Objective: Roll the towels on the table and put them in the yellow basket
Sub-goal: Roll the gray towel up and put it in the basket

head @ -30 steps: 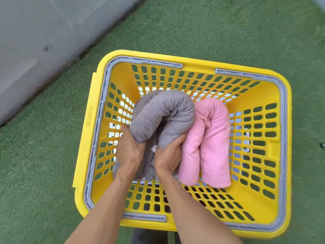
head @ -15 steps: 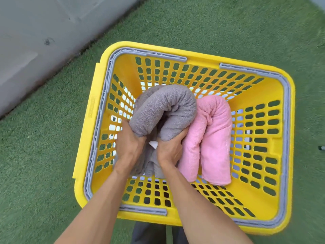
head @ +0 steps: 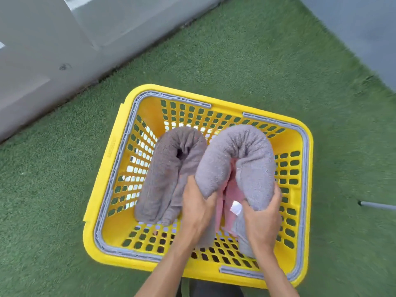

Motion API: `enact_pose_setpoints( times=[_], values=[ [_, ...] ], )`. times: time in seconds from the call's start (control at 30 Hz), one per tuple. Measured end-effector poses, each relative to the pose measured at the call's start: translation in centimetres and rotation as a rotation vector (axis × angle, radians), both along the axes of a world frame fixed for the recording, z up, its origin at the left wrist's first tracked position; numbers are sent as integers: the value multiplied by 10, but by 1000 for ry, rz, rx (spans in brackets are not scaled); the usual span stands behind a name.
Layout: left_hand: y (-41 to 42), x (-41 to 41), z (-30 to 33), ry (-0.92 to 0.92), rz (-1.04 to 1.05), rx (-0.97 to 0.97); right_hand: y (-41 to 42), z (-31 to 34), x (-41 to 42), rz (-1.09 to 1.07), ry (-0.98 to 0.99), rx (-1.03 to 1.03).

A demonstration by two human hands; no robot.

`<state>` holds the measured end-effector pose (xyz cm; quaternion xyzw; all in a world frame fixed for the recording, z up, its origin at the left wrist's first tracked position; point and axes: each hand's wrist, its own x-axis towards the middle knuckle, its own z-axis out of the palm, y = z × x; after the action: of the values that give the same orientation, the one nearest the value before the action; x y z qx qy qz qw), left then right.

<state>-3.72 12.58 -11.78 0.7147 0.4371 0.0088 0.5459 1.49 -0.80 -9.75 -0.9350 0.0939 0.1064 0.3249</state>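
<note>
Bare forearms, no sleeves; dark trousers [head: 214,288] below.

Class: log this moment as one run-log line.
left hand: grips grey towel | right hand: grips it | under: pink towel | in: yellow basket

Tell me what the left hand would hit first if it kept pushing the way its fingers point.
The left hand already grips the lighter grey towel bent over the pink towel. Its fingers point up and right, so probably that grey roll, though depth is unclear.
</note>
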Motion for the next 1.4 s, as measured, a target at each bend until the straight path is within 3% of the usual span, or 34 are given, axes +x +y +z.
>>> enact_pose_setpoints(
  times=[0.1, 0.17, 0.27, 0.33, 0.4, 0.53, 0.63, 0.8, 0.97, 1.13, 1.3, 1.4],
  values=[
    [-46, 23, -23, 28, -162, -124, -20, -7, 15, 29, 30, -68],
    [-58, 29, -37, 113, -274, -93, -22, -14, 16, 83, 56, -89],
    [-34, 18, -40, 48, -177, -27, -5, -15, 4, 167, -74, -74],
    [0, 5, -38, 40, -75, 171, 19, -11, -8, 215, -102, 60],
    [40, -10, -37, 99, -7, 341, 48, -17, -21, 300, -3, 210],
    [102, -21, -43, 230, -33, 363, 106, -61, -31, 386, 240, 302],
    [117, -19, -60, 281, -150, 270, 141, -101, -18, 251, 306, 181],
    [115, -24, -94, 335, -170, 262, 187, -138, -5, 109, 235, -284],
    [119, -28, -92, 331, -157, 316, 181, -149, 5, 19, 195, -359],
    [123, -30, -78, 344, -129, 301, 157, -147, 8, 154, 57, -267],
    [124, -30, -72, 339, -110, 282, 145, -127, 17, 153, 35, 167],
    [118, -36, -63, 307, -85, 300, 131, -100, 12, 172, 75, 302]
  ],
)
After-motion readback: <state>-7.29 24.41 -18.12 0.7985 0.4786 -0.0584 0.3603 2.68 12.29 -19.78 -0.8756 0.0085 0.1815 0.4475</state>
